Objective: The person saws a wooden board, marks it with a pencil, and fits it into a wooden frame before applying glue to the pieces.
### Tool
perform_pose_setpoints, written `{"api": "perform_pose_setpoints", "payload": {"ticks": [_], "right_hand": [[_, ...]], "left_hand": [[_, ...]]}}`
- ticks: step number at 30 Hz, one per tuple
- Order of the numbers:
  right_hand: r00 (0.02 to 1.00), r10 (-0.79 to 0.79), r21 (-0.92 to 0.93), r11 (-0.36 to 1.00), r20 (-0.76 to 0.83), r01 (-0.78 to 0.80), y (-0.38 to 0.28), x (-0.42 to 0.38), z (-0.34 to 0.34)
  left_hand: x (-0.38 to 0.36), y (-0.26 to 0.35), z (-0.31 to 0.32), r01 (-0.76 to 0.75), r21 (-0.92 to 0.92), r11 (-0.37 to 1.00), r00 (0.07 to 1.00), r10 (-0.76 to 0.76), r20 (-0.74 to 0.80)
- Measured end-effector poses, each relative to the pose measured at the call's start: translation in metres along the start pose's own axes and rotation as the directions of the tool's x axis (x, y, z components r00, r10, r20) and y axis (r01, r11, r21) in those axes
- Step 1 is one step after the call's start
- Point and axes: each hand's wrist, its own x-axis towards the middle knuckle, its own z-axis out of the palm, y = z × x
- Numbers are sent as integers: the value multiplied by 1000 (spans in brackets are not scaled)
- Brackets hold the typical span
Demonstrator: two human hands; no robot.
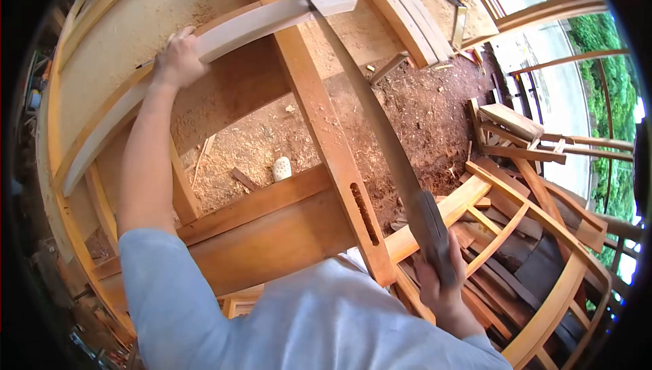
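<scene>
My right hand (440, 282) is wrapped round the dark handle of a handsaw (372, 108). The long blade runs away from me, and its far part meets a pale curved wooden board (261, 24) near the right end. Whether the teeth have cut into the wood is too small to tell. Fingers closed over its edge, my left hand (178, 61) grips the board further left. That board lies across a thick wooden beam (309, 98) with a long slot near its close end.
Sawdust and shavings cover the ground (435, 125). A white perforated shoe (282, 168) shows below the beam. At right stands a wooden frame (506, 200) over stacked offcuts. More curved timbers (401, 13) lie at the top, near a try square (460, 20).
</scene>
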Motion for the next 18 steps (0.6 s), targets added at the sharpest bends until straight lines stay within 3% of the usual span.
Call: {"api": "perform_pose_setpoints", "payload": {"ticks": [2, 3, 4, 5, 6, 7, 10, 12, 13, 14, 15, 16, 18], "right_hand": [[983, -172, 48, 983, -58, 174, 16, 42, 14], [999, -25, -23, 999, -23, 24, 30, 83, 24], [995, -56, -171, 984, -81, 42, 60, 151, 51], [985, 144, -75, 986, -95, -151, 56, 231, 82], [992, 38, -8, 999, -122, -40, 65, 303, 112], [985, -94, -97, 992, -147, 80, 55, 352, 127], [959, -200, -124, 976, -201, 178, 68, 326, 120], [993, 30, 82, 996, -115, -20, 51, 230, 88], [987, -82, -32, 996, -137, 79, 56, 176, 72], [988, 136, 53, 990, -68, -132, 43, 116, 52], [996, 78, -5, 997, -46, -79, 33, 66, 34], [981, 192, 31, 981, -9, -192, 26, 15, 16], [998, 44, 154, 987, -39, -38, 23, -22, 3]], "left_hand": [[3, -7, -1, -35, 49, 998, 999, 33, 37], [8, -13, 2, -31, 56, 998, 999, 29, 25], [9, -17, 12, -37, 44, 998, 999, 38, -35], [5, -19, 18, -43, 33, 999, 995, 46, -84], [5, -18, 14, -34, 43, 998, 995, 38, -96], [4, -16, 8, -49, 28, 998, 996, 51, -76], [0, -12, 3, -56, 18, 998, 998, 56, -40], [13, -23, 18, -5, -11, 1000, 1000, 5, -18], [10, -19, 17, -11, -19, 1000, 1000, 11, -14], [4, -15, 9, -21, 5, 1000, 999, 22, -24], [1, -11, 4, -29, 29, 999, 999, 30, -36], [1, -8, 4, -33, 23, 999, 999, 34, -35], [0, -8, 3, -24, 15, 1000, 999, 25, -47]]}}
